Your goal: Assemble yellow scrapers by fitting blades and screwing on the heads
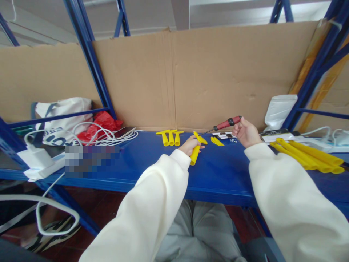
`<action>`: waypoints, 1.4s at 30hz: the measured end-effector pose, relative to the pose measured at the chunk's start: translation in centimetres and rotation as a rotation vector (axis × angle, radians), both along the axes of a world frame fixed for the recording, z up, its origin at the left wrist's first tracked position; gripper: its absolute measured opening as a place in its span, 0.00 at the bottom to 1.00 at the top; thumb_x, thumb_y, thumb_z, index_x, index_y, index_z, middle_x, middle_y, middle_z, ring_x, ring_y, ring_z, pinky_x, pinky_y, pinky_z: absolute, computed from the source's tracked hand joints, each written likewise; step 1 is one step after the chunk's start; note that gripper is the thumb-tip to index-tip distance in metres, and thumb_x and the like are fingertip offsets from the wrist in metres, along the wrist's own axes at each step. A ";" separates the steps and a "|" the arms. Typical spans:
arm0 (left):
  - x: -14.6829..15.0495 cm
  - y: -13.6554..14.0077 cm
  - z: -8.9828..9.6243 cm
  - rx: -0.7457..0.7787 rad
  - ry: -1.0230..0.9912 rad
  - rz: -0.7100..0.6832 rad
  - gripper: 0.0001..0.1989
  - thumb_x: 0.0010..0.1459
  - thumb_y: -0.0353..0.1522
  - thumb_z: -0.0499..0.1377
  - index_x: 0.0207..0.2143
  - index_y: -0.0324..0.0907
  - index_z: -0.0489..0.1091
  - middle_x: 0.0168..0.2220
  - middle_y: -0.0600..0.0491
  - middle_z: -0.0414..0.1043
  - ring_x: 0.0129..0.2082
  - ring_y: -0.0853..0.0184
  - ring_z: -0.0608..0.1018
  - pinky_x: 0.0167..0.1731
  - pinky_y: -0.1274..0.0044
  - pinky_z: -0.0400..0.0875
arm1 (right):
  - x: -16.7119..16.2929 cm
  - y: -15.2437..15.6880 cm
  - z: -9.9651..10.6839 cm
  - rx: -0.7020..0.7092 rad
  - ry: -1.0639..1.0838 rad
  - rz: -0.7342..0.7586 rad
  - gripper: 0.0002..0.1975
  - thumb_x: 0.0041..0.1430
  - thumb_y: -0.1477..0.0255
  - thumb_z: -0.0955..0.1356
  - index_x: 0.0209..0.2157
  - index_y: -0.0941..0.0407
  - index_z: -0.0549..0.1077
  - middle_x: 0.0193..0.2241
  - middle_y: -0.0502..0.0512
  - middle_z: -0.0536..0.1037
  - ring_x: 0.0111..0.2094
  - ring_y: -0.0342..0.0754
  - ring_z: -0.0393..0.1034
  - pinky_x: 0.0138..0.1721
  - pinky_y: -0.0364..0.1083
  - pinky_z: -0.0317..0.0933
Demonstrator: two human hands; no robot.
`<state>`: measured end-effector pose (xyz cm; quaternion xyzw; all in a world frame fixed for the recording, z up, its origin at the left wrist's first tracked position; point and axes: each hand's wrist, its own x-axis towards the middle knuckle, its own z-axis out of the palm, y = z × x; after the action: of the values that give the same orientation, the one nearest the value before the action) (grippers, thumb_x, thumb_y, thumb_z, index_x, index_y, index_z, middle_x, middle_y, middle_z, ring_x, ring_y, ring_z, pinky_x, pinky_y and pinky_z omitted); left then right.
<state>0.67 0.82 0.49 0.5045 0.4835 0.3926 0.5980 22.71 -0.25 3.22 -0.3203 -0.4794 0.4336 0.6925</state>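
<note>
White cables point(120, 136) lie on the blue shelf point(223, 171) at left. Three T-pieces point(171, 139) lie near the back, then comes the left hand point(189, 146), fingers wrapped round a yellow T-piece point(194, 158). The screwdriver point(225, 124) points at its head; the right hand point(247, 133) pinches the handle's end. Tubes point(311, 156) lie far right.

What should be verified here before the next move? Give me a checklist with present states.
1. Left hand gripping the yellow T-shaped piece: ok.
2. Right hand holding the red-and-black screwdriver by its handle end: ok.
3. Screwdriver tip touching the held piece: cannot tell, too small.
4. Three other yellow T-shaped pieces apart from both hands: ok.
5. Yellow tubes grouped together at right: ok.
</note>
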 end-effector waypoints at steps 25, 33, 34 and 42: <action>0.0 0.0 0.0 0.001 0.010 0.008 0.24 0.54 0.18 0.52 0.51 0.43 0.61 0.50 0.48 0.72 0.30 0.70 0.79 0.19 0.83 0.64 | -0.6 -0.2 0.2 -0.016 0.005 -0.061 0.24 0.44 0.47 0.73 0.30 0.53 0.70 0.10 0.40 0.55 0.12 0.39 0.54 0.13 0.41 0.53; 0.1 0.2 -0.2 0.007 0.009 0.010 0.26 0.52 0.17 0.52 0.52 0.43 0.61 0.52 0.48 0.72 0.30 0.69 0.80 0.18 0.81 0.65 | -0.7 -0.4 0.3 -0.018 0.009 -0.060 0.23 0.46 0.50 0.73 0.33 0.54 0.72 0.11 0.42 0.61 0.13 0.40 0.59 0.15 0.41 0.58; 0.0 0.3 -0.2 0.011 0.010 0.008 0.26 0.52 0.17 0.52 0.52 0.43 0.61 0.52 0.48 0.71 0.30 0.69 0.80 0.18 0.81 0.65 | -0.6 -0.5 0.3 -0.021 0.009 -0.055 0.22 0.47 0.51 0.73 0.33 0.54 0.72 0.11 0.43 0.62 0.14 0.41 0.61 0.16 0.41 0.58; 0.0 0.2 -0.2 0.013 0.010 0.006 0.26 0.52 0.17 0.52 0.53 0.43 0.60 0.53 0.48 0.71 0.31 0.69 0.80 0.18 0.81 0.65 | -0.3 -0.1 0.1 -0.053 0.018 -0.050 0.17 0.53 0.56 0.71 0.27 0.54 0.66 0.18 0.48 0.71 0.16 0.41 0.64 0.16 0.41 0.60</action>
<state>0.70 1.04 0.33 0.5087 0.4857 0.3949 0.5910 22.43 -0.35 3.32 -0.3464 -0.4532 0.4317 0.6988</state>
